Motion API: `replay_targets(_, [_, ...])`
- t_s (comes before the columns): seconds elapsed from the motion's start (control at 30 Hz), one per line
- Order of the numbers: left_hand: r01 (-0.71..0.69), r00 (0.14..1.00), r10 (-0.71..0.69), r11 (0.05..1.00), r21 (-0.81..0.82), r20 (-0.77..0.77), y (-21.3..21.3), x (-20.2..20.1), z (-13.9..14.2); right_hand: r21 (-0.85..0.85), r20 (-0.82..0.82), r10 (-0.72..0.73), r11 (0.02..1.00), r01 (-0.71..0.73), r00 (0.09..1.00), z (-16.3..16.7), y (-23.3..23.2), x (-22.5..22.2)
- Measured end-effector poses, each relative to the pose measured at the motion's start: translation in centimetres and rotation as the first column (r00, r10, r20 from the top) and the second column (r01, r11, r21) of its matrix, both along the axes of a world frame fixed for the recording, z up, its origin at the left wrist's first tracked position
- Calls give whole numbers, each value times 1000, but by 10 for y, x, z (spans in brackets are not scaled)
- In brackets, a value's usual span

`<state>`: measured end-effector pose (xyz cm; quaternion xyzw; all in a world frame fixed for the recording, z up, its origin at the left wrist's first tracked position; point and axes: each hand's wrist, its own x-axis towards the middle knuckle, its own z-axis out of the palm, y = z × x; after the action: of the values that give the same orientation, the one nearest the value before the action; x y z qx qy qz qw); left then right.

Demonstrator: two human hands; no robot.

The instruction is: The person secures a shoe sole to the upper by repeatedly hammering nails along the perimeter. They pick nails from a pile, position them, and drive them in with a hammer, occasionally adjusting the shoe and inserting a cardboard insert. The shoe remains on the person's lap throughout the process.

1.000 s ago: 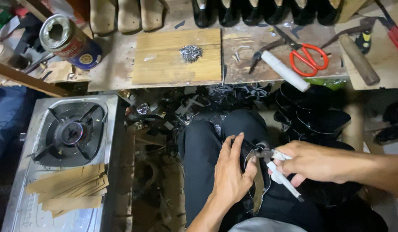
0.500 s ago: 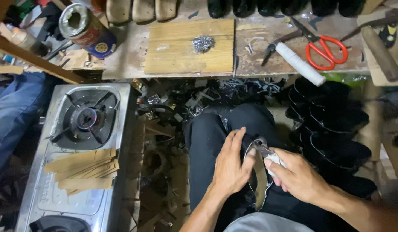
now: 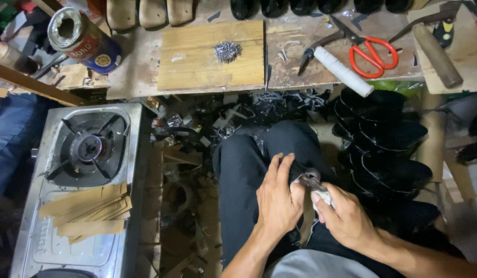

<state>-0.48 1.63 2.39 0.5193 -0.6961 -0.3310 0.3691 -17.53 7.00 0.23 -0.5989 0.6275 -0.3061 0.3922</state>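
Hands at work: left hand (image 3: pixel 276 201) braces a dark shoe (image 3: pixel 300 172) on the lap while right hand (image 3: pixel 346 219) grips what look like pliers (image 3: pixel 311 181), pulling

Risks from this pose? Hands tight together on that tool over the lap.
1. The left hand presses the dark piece right beside the metal tool that the right hand grips; a slip could pinch or nick the fingers.
2. The work rests on the knee, so a slip could also hit the leg.
3. Scraps litter the floor; dropped parts may get lost.
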Motion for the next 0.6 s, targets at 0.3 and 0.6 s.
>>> replay_targets(0.3, [301, 878, -201, 937, 176, -433, 12, 32, -19, 146, 274, -148, 983, 111, 950, -18, 9, -31])
replay_targets(0.6, [166, 977, -140, 973, 162, -160, 50, 12, -55, 224, 371, -389, 919, 326, 843, -51, 14, -55])
